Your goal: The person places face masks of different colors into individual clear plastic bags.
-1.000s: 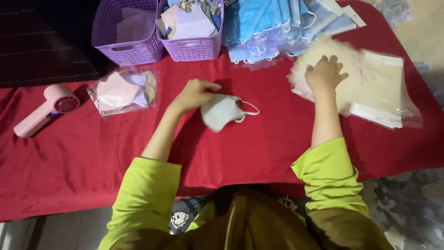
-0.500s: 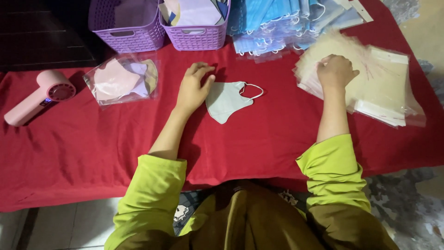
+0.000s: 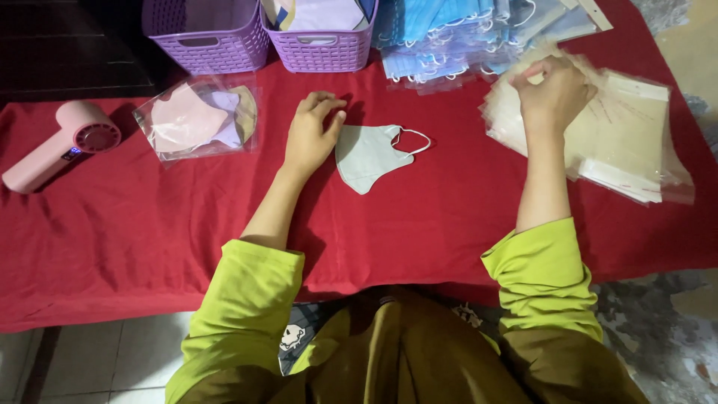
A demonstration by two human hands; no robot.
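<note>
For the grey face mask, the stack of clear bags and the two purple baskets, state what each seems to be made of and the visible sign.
Grey face mask: probably soft non-woven fabric, matte, folded flat with thin white ear loops.
Stack of clear bags: likely thin plastic film, glossy, translucent, crinkled edges.
Purple baskets: apparently moulded plastic, smooth, with a regular grid of holes.

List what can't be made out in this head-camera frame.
- Head view: purple baskets are cut by the top edge; contents partly unseen.
- Right hand covers the clear bags; whether its fingers pinch one is unclear.
- Packet of masks: the count is blurred by plastic glare.
</note>
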